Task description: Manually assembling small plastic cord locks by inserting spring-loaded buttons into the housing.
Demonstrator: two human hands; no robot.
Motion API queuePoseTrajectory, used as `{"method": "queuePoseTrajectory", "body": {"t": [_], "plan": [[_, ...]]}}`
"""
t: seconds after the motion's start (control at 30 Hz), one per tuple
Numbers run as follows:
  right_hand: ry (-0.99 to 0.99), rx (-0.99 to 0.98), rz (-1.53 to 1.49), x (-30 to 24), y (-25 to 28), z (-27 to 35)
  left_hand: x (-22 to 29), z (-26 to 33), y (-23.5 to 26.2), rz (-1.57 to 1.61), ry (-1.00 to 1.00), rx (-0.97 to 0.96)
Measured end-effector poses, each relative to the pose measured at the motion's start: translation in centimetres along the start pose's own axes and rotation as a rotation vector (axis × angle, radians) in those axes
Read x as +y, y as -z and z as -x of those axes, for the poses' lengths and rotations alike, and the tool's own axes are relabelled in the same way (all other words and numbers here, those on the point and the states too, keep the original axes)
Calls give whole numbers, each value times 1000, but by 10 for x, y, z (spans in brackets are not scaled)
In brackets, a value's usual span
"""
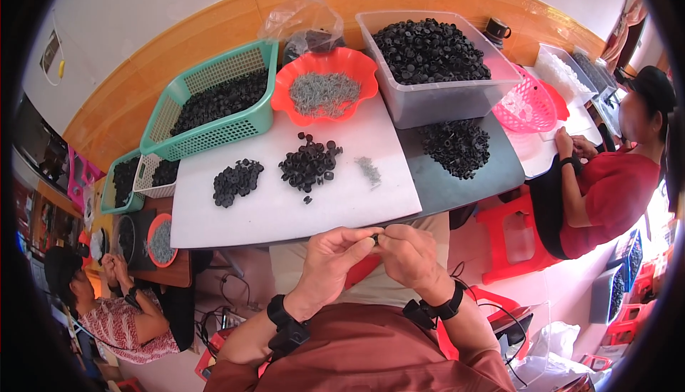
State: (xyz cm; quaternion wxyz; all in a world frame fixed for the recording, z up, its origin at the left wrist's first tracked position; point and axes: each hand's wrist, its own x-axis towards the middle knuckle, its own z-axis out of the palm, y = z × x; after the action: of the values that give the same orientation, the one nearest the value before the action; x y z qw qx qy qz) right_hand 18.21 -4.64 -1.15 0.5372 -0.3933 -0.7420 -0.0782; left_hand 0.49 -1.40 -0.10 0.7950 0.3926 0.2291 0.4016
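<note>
Small black part (375, 238) pinched in fingertips of left hand (330, 265) and right hand (412, 258), white sheet (271, 215) at 12 o'clock. Fingertip-only grip might slip, dropping it toward 6 o'clock.

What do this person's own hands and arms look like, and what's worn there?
The left hand and right hand are gloveless. Both have a black wrist strap with a boxy black device. Reddish-brown sleeves stop well short of the straps.
</note>
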Motion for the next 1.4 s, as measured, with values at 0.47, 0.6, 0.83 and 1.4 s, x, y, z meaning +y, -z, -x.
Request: {"method": "queuePoseTrajectory", "body": {"t": [0.47,0.6,0.83,1.4], "plan": [[-208,-191,-28,-27,16,-1,8,19,-4,-2,6,48],[-219,-175,-51,-32,18,-1,14,24,-8,-37,23,49],[-296,-210,-101,-43,23,-6,16,30,-4,-190,71,15],[-530,-141,-278,-36,38,9,44,31,16,-429,-64,167]]}}
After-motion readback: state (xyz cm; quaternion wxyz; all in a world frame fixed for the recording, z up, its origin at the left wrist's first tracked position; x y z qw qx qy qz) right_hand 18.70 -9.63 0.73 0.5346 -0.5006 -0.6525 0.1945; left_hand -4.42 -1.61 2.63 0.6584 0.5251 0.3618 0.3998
